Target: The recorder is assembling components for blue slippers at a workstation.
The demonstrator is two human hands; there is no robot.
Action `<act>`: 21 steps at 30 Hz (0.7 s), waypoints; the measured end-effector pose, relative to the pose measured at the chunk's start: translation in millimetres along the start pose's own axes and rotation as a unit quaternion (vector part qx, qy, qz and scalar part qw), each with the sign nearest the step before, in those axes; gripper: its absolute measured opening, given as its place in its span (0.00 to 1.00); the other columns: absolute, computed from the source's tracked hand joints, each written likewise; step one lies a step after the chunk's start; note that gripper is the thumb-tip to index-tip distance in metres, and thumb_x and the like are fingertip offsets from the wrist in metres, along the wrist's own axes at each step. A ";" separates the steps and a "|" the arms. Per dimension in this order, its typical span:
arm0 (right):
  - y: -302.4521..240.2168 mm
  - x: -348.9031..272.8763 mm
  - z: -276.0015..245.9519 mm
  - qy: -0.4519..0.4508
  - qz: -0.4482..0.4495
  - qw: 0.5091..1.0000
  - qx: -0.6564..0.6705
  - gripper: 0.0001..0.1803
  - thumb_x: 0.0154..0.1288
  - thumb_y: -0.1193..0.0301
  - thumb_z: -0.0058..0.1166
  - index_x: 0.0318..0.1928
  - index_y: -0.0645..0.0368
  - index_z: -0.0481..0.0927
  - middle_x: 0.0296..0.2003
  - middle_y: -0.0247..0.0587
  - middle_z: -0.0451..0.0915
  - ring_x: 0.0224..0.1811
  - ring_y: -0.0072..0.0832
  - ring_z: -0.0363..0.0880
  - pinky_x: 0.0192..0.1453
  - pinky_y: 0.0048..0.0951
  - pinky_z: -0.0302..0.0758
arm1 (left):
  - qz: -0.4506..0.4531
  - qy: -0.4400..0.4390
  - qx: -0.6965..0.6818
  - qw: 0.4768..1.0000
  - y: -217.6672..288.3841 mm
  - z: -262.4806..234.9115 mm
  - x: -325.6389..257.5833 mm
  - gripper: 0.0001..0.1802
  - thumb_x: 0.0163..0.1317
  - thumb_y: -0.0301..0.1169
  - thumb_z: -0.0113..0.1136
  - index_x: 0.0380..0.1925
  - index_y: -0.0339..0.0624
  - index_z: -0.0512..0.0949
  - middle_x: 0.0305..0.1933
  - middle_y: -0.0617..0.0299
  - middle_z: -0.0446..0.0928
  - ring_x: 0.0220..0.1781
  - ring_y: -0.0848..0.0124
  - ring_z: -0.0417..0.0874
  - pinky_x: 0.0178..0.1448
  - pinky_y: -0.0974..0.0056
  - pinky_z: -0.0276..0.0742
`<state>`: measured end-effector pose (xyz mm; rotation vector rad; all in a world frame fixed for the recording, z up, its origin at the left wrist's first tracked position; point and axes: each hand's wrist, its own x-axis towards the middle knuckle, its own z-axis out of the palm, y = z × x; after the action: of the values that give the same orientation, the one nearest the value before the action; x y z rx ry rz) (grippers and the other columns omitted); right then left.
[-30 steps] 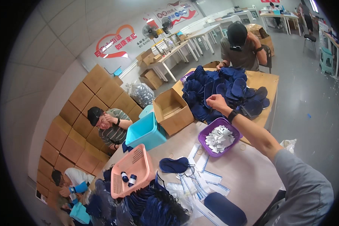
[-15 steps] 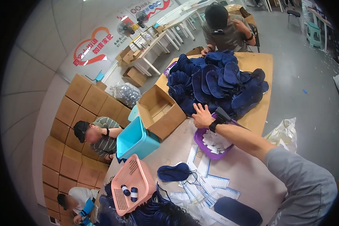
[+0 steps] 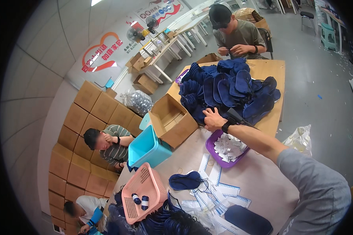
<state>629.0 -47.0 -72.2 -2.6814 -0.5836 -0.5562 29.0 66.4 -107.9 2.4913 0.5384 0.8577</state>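
Note:
My right hand (image 3: 213,120) reaches across the table to the near edge of a heap of dark blue eye masks (image 3: 225,88). Its fingers are apart and slightly bent, with the tips against the lowest masks; I see nothing held in them. A black band circles the wrist, and a long dark object (image 3: 236,116) shows just beyond it. Below the forearm sits a purple basket (image 3: 211,152) of small white slips (image 3: 227,147). Closer to me, one eye mask (image 3: 184,180) with thin cords lies alone, beside blue-and-white printed strips (image 3: 228,190). My left hand is out of view.
An open cardboard box (image 3: 184,131), a turquoise bin (image 3: 155,154) and a pink basket (image 3: 157,188) with two small rolled blue bundles line the left side. Cord-like dark blue material (image 3: 172,223) fills the near edge. Several co-workers sit around the table; cartons (image 3: 62,164) are stacked behind.
My right hand's spread fingers have bent and drawn closer together at the heap. The view has shifted slightly. The person across the table has brought both hands together in front of the chest.

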 end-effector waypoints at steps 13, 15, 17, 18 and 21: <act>14.5 16.7 15.7 0.107 0.122 0.983 0.084 0.09 0.59 0.73 0.60 0.37 0.53 0.92 0.43 0.49 0.84 0.51 0.48 0.83 0.55 0.52 0.80 | 0.007 -0.004 0.010 1.000 7.3 0.1 0.4 0.18 0.78 0.38 0.57 0.47 0.31 0.83 0.49 0.41 0.83 0.51 0.41 0.82 0.58 0.46 0.77; 13.9 25.2 -10.2 0.134 0.174 0.943 0.249 0.09 0.60 0.76 0.59 0.36 0.57 0.92 0.40 0.58 0.87 0.47 0.53 0.86 0.55 0.48 0.82 | 0.007 -0.001 0.011 1.000 8.7 0.0 1.6 0.18 0.78 0.38 0.57 0.47 0.31 0.83 0.48 0.41 0.83 0.51 0.41 0.83 0.57 0.46 0.78; 20.8 31.8 -29.4 0.203 0.168 0.920 0.289 0.10 0.61 0.76 0.58 0.37 0.58 0.92 0.41 0.58 0.87 0.47 0.53 0.86 0.55 0.48 0.82 | 0.010 -0.002 0.008 1.000 10.1 -1.2 0.2 0.18 0.78 0.38 0.56 0.46 0.31 0.83 0.48 0.41 0.83 0.51 0.41 0.83 0.57 0.46 0.78; 22.7 34.1 -37.6 0.269 0.158 0.892 0.328 0.10 0.63 0.76 0.57 0.39 0.59 0.92 0.41 0.58 0.87 0.48 0.53 0.86 0.55 0.47 0.82 | 0.011 -0.002 0.007 1.000 10.4 -1.5 -1.7 0.18 0.78 0.38 0.56 0.46 0.31 0.83 0.48 0.41 0.83 0.50 0.41 0.83 0.56 0.47 0.78; 6.1 38.3 -78.2 0.316 0.099 0.865 0.378 0.08 0.65 0.76 0.59 0.39 0.60 0.91 0.40 0.55 0.86 0.45 0.51 0.86 0.51 0.44 0.81 | 0.003 0.003 0.008 1.000 13.4 -3.2 -9.3 0.18 0.78 0.38 0.56 0.45 0.31 0.84 0.47 0.42 0.83 0.50 0.41 0.83 0.56 0.47 0.78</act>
<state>640.5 -71.2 10.8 -1.6551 -0.2441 -0.8696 23.0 51.7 -103.0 2.5072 0.5409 0.8667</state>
